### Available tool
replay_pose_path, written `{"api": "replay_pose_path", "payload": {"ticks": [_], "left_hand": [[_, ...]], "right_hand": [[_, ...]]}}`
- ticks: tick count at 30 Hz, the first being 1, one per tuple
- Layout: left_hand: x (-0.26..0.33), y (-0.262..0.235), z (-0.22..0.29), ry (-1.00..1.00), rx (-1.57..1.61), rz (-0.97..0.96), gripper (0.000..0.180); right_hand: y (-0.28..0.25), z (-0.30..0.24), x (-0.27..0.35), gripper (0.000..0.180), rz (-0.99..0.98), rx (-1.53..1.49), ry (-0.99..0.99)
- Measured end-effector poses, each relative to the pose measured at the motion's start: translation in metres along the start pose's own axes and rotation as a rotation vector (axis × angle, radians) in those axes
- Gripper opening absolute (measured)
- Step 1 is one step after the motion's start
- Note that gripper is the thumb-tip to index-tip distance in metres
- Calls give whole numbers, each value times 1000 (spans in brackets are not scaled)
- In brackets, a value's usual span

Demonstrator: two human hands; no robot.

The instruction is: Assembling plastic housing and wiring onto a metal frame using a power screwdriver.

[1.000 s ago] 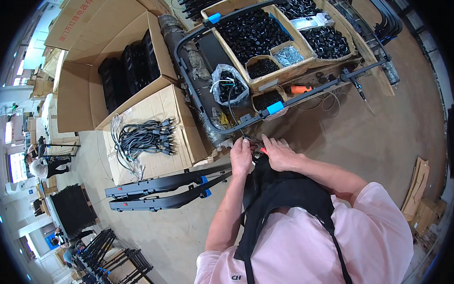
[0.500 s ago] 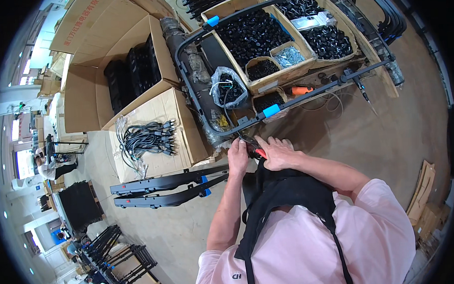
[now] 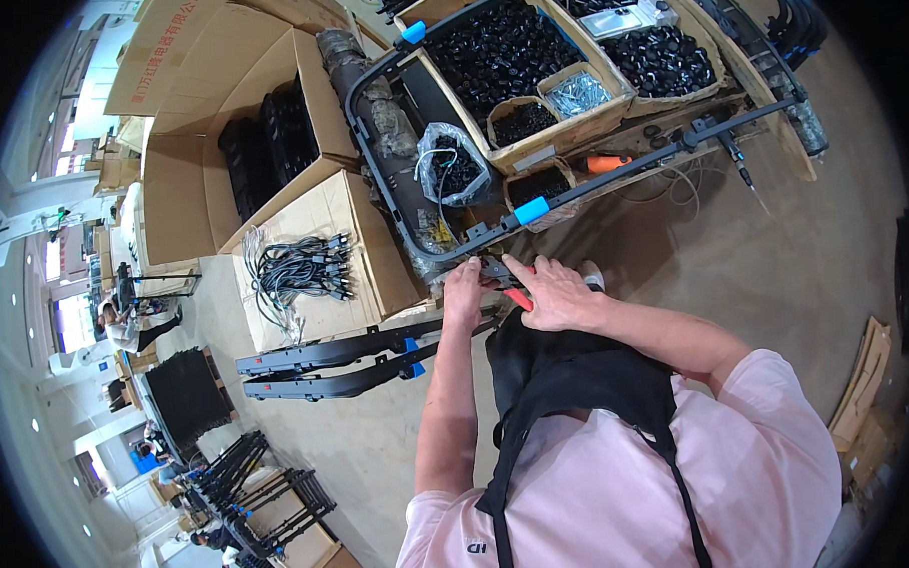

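Hands meet at the near corner of a black tubular frame (image 3: 493, 241) that lies across the workbench. The left hand (image 3: 463, 292) has its fingers curled close around the lower bar of the frame. The right hand (image 3: 555, 292) is closed around a tool with red handles (image 3: 517, 299), which touches the bar just beside the left fingers. A blue clip (image 3: 532, 210) sits on the bar a little above both hands.

On the bench edge behind the frame stand cardboard trays of black parts (image 3: 506, 52), a clear bag with cables (image 3: 452, 164) and an orange tool (image 3: 606, 164), all close together. To the person's left, a closed carton with a cable bundle (image 3: 304, 269) on top stands near the left forearm, and two long black rails (image 3: 347, 353) lie on the floor just beside that arm. To the right, the concrete floor (image 3: 774, 263) is open, up to flat cardboard (image 3: 863, 370) at the far right edge.

Compared with one second ago, both hands stay at the same corner of the frame. The red handles are now more visible under the right hand, and the view has turned slightly, so the carton appears nearer the centre.
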State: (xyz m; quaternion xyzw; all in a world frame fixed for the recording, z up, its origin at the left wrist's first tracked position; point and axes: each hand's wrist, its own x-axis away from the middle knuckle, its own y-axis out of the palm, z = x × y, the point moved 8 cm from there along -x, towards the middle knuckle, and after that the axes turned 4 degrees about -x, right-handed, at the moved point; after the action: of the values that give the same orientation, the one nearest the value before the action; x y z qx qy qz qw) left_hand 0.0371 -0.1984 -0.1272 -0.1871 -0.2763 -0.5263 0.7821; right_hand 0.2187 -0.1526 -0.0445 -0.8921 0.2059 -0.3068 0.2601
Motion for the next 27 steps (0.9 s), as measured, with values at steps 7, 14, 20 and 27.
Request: {"api": "replay_pose_path", "payload": {"ticks": [7,14,20,27], "left_hand": [[-5,-5,6,-84,-111,-46,36],[-10,-21,16,-4,-306,-107,41],[2,-44,135,524,-1070,208,45],[-43,-13,126,755,-1672,68,52]], "right_hand": [[7,-16,9,103,124,34,17],[28,-38,12,101,213,9,37],[44,-51,15,95,376,3,185],[52,-72,1,93,513,99,260]]}}
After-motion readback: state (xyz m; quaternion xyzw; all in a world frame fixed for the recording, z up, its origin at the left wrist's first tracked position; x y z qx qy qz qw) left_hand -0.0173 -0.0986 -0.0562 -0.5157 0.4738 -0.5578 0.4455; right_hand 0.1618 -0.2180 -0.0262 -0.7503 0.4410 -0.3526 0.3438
